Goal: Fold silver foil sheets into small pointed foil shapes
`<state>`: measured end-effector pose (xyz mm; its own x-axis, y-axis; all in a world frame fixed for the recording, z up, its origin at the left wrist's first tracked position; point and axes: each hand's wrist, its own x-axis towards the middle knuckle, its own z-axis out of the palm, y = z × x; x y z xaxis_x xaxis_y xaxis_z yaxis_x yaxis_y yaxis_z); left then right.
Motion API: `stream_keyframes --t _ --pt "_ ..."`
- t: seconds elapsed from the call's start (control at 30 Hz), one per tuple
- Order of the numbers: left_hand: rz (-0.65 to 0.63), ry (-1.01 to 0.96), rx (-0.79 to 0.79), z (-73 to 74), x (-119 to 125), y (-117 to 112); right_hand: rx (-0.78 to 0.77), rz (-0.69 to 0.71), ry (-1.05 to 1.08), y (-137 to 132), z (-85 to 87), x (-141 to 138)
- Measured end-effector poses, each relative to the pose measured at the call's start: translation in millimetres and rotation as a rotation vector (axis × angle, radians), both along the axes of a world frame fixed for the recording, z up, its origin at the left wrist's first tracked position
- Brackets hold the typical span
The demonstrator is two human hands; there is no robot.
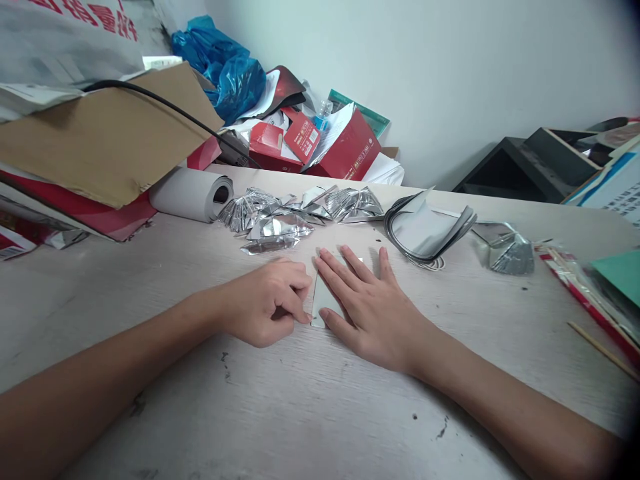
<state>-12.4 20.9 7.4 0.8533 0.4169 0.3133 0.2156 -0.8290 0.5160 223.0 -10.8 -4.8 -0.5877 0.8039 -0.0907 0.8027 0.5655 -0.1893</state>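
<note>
A small rectangle of pale paper [324, 303] lies flat on the table, partly covered by my right hand. My right hand [367, 307] rests on it with the fingers spread and the palm down. At the left edge of the paper is my left hand [273, 300], its fingers curled in. Its index fingertip touches the table at the paper's lower left corner, and I see nothing held in it. Beyond the hands lie folded silver foil papers [280, 227]. A curled stack of silver-and-white sheets [425, 230] sits behind my right hand.
A roll of white paper [193, 193] lies at the back left beside a cardboard piece [115, 133]. Red boxes [345, 147] and a blue plastic bag [220, 67] are behind the table. Another folded foil piece [507, 250] and a thin wooden stick [600, 348] are on the right.
</note>
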Motion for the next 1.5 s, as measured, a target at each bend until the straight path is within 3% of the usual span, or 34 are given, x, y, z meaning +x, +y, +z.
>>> stream_keyframes --t 0.33,0.47,0.53,0.67,0.87,1.2,1.5 --pt "-0.071 0.074 -0.019 10.1 4 -10 -0.025 -0.011 -0.015 -1 0.5 0" --pt "-0.078 0.028 -0.104 6.9 4 -9 -0.017 0.002 0.001 0 0.4 1" --pt "-0.022 -0.044 -0.112 2.4 4 -8 -0.010 0.008 0.009 0 -0.2 1" --pt "0.167 -0.135 0.035 -8.9 5 -4 0.001 0.021 0.029 0 -2.0 2" --pt "0.174 0.065 0.186 -15.4 6 -5 -0.016 0.035 0.056 2 -2.6 2" --pt "0.188 0.232 -0.012 -2.0 6 -8 -0.064 0.047 0.050 3 1.1 3" --pt "0.230 0.213 -0.137 0.2 6 -3 -0.084 0.068 0.025 3 2.7 3"
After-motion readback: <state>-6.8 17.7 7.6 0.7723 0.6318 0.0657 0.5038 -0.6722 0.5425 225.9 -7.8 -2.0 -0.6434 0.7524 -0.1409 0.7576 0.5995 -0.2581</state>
